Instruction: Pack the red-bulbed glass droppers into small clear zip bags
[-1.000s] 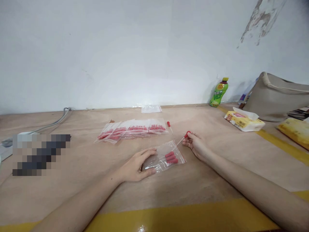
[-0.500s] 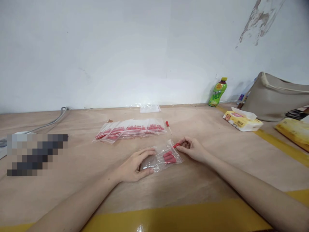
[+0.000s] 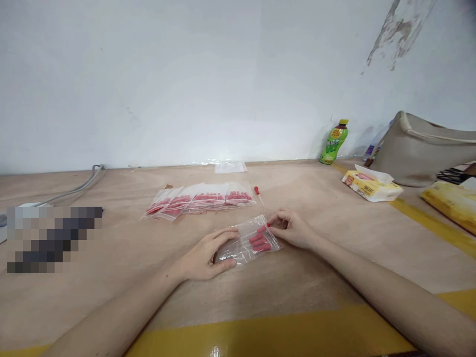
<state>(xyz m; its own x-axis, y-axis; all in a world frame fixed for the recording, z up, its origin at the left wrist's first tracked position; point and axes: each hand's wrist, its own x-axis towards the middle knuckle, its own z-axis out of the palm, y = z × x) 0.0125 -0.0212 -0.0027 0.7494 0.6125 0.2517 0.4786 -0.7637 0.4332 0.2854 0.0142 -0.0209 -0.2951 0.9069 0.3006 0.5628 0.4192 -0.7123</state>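
White wall runs behind a plywood table (image 3: 334,258) edged with yellow tape. My left hand (image 3: 208,255) lies flat with fingers spread on the closed end of a small clear zip bag (image 3: 247,243), pinning it down; that grip is open, pressing rather than grasping. My right hand (image 3: 292,228) sits at the bag's mouth, just right of the left hand, its fingertips pinched on a red-bulbed dropper (image 3: 265,228) whose red end shows at the opening; the grip is closed on it. Several more red bulbs lie inside the bag, between the two hands. Beyond the hands a row of filled bags (image 3: 201,201) is laid out overlapping, and one loose dropper (image 3: 258,194) lies just past the right hand, at the row's right end. Farther still, near the wall, is an empty clear bag (image 3: 230,167). Well off to the right of the right hand stand a green drink bottle (image 3: 333,143), a tissue pack (image 3: 372,184) and a grey bag (image 3: 424,148). Far left of the left hand, a grey cable (image 3: 80,186) trails along the table.
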